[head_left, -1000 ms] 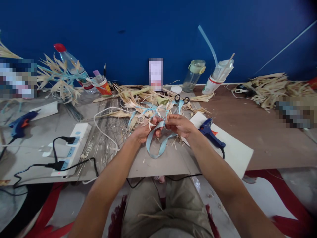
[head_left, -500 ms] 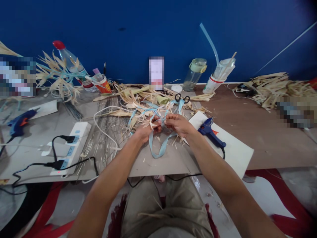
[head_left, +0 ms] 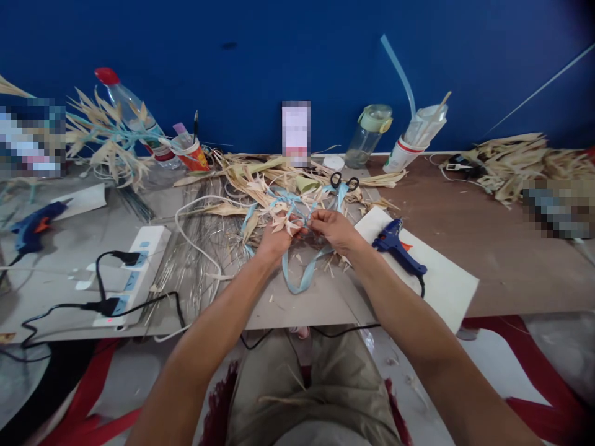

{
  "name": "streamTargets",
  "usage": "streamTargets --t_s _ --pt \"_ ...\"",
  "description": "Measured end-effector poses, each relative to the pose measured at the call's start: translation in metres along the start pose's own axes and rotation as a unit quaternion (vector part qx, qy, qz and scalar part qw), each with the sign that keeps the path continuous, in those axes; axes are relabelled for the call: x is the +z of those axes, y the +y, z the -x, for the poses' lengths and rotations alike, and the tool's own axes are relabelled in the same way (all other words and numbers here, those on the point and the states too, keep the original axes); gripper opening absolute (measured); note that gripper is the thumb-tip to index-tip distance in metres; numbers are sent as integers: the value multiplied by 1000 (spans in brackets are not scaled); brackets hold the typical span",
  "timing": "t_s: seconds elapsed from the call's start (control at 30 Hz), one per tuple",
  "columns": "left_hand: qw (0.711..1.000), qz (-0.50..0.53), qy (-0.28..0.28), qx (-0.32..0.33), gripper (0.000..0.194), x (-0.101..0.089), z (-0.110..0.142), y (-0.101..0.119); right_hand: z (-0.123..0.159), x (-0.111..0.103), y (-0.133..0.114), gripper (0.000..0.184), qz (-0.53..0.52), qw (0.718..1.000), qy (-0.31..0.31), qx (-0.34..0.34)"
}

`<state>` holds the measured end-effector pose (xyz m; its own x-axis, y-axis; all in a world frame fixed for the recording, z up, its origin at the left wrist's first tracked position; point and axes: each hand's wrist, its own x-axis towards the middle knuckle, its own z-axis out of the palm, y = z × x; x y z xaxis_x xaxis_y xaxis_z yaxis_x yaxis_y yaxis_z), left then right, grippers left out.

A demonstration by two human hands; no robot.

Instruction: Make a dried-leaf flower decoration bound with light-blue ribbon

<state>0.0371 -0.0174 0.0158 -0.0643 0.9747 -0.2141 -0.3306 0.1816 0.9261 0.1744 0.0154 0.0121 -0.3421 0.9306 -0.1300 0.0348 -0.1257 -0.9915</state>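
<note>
My left hand is closed around a spray of pale dried-husk flowers whose stems are wrapped in light blue. Close beside it, my right hand pinches light blue ribbon at the stems. The ribbon hangs below both hands in a loose loop over the table. Fingers and petals hide part of the grip. Beyond the right hand lie black-handled scissors, among loose husks.
A blue glue gun rests on a white board to the right. At left are a power strip, another glue gun and thin wires. A bottle, cups and a phone stand along the wall.
The husk flowers in my left hand have turned and the left fingers have shifted slightly. My right hand stays pinched near the stems. The whole view has moved a little.
</note>
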Motion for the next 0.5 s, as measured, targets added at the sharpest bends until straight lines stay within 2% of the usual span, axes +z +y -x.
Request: streamTargets --t_s 0.23,0.4,0.5 --pt "1000 -9 3 25 24 0 -1 -2 -3 2 0 11 62 997 47 -17" --pt "1000 6 -6 1 26 -2 -1 -1 -4 3 8 9 96 994 29 -33" --pt "999 23 -27 -11 30 -2 -1 0 -3 4 9 10 88 996 21 -18"
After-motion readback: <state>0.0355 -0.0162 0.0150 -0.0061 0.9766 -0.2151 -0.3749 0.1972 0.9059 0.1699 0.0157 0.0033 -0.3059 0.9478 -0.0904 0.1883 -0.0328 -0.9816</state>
